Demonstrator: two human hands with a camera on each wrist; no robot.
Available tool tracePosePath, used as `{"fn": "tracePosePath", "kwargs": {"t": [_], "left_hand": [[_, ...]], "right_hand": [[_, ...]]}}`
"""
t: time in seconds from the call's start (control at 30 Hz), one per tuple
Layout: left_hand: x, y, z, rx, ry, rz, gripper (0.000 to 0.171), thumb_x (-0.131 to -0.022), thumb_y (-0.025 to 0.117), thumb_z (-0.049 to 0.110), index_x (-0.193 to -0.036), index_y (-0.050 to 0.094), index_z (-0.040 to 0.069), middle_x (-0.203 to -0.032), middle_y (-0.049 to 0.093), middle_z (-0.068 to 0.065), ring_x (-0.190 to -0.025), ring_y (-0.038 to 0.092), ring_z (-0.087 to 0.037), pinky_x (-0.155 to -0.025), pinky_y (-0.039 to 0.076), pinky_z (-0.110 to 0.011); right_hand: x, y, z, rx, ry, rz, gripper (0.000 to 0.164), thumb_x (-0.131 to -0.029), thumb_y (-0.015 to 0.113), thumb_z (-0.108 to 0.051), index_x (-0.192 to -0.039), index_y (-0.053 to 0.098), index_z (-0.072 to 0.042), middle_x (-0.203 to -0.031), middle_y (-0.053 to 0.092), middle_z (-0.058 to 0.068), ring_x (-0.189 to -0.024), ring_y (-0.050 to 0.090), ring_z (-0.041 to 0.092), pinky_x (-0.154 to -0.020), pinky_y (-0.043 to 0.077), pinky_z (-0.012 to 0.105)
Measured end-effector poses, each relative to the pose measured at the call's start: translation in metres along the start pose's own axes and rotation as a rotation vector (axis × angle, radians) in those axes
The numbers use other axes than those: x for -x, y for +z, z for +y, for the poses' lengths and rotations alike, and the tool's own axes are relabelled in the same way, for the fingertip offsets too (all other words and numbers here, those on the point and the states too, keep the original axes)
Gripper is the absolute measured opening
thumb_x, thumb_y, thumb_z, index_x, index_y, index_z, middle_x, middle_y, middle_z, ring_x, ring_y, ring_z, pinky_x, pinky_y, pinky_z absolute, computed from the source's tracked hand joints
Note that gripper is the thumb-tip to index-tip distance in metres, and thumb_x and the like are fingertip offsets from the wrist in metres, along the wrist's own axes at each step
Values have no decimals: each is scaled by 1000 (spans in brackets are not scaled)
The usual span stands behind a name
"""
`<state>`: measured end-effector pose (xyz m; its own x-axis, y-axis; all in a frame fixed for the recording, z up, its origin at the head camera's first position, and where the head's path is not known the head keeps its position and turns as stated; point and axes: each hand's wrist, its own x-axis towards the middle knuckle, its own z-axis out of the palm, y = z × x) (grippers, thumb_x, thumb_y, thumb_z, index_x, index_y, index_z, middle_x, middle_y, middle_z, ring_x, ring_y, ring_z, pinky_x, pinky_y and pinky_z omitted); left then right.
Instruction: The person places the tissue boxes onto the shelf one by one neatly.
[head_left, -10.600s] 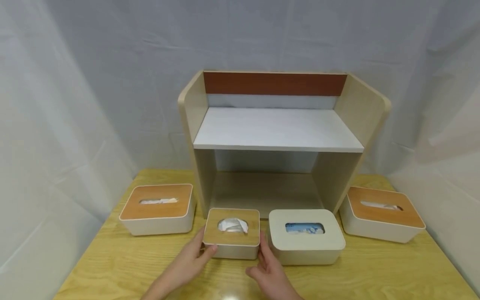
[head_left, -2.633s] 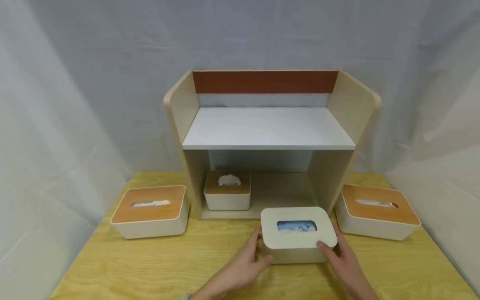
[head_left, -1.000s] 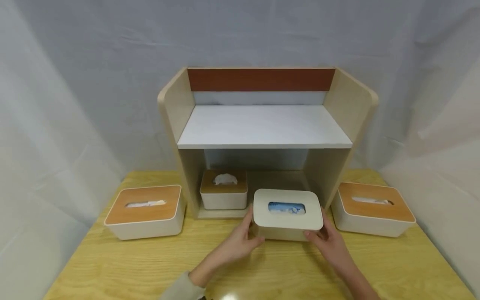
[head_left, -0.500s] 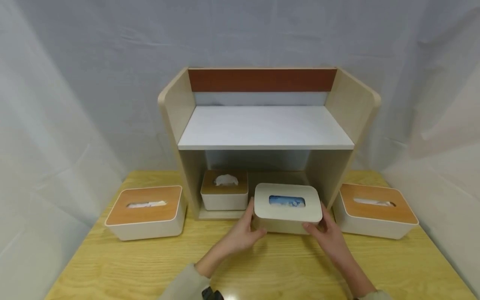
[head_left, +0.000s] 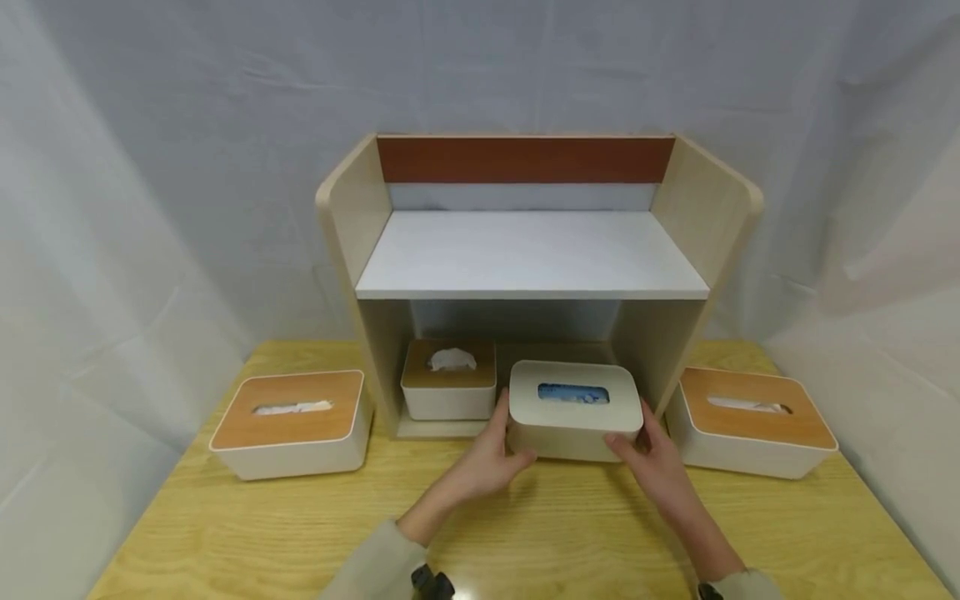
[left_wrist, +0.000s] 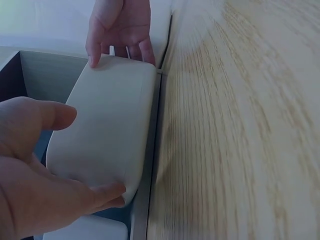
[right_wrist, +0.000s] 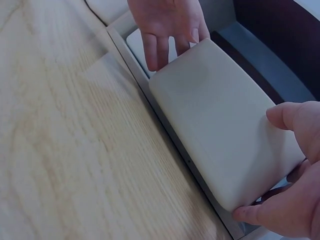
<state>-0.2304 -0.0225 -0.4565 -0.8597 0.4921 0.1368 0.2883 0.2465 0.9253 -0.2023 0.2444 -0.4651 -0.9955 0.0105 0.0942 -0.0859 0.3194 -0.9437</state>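
Note:
A cream tissue box (head_left: 570,440) with a blue pack showing through its lid slot is held between both hands at the mouth of the shelf's lower compartment. My left hand (head_left: 483,462) grips its left end, and my right hand (head_left: 660,475) grips the right end, thumb on the front face. From the left wrist, the box's front face (left_wrist: 107,115) appears close to the compartment's front edge. Whether its base touches the board cannot be told. Just left of it, a small tissue box (head_left: 448,402) with a wooden lid stands inside the compartment.
The two-level shelf (head_left: 532,254) stands on the wooden table (head_left: 300,533). Tissue boxes with orange-brown lids flank it, one on the left (head_left: 300,457) and one on the right (head_left: 750,450). Pale cloth (head_left: 187,167) hangs behind and at the sides.
Ten seconds ago both hands were at the small wooden-lidded box on the table; it now stands inside the shelf. Since then the cream tissue box has moved from the table towards the lower compartment.

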Motion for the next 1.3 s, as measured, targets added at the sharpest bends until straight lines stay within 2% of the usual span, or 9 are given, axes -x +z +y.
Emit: {"fn": "tracePosePath", "kwargs": {"t": [0.2,0.37,0.57,0.7,0.83,1.3], "left_hand": [[-4,2,-1,-25,-3,24,97,-93,62,6,-155,-12,-2,-163,-8,-25,-150,7,-37,-118,20,-53],[-7,4,-2,-26,12,51,97,-91,62,3,-155,-11,-5,-162,-6,-29,-149,10,-39,-118,22,-53],[-10,7,-2,-49,45,77,98,-88,64,0,-154,-8,-8,-160,-4,-32,-149,9,-40,-119,18,-51],[-11,8,-1,-52,53,84,99,-86,65,0,-155,-7,-7,-160,-3,-32,-148,10,-40,-119,18,-50],[-15,9,-1,-57,40,93,100,-86,65,1,-155,-6,-6,-161,-1,-31,-149,11,-39,-119,19,-50],[-29,12,-3,-83,-3,139,99,-84,65,4,-153,-5,-11,-159,0,-36,-148,10,-43,-119,18,-53]], "right_hand": [[-5,1,-2,-9,7,8,81,-99,62,-25,-159,12,-4,-162,19,22,-148,20,37,-117,22,53],[-7,2,-3,4,31,15,82,-99,62,-26,-159,11,-4,-162,18,23,-149,19,38,-119,21,52],[-10,2,-2,11,48,7,85,-99,63,-27,-161,8,-11,-162,21,21,-146,24,33,-115,27,50],[-12,3,0,5,60,11,87,-98,65,-26,-161,7,-10,-161,23,21,-144,27,32,-114,29,49],[-14,4,1,7,65,21,87,-97,65,-24,-160,7,-8,-161,23,23,-144,27,33,-114,28,50],[-30,5,2,30,71,23,85,-98,63,-23,-160,7,-7,-161,21,23,-146,24,33,-117,26,49]]}}
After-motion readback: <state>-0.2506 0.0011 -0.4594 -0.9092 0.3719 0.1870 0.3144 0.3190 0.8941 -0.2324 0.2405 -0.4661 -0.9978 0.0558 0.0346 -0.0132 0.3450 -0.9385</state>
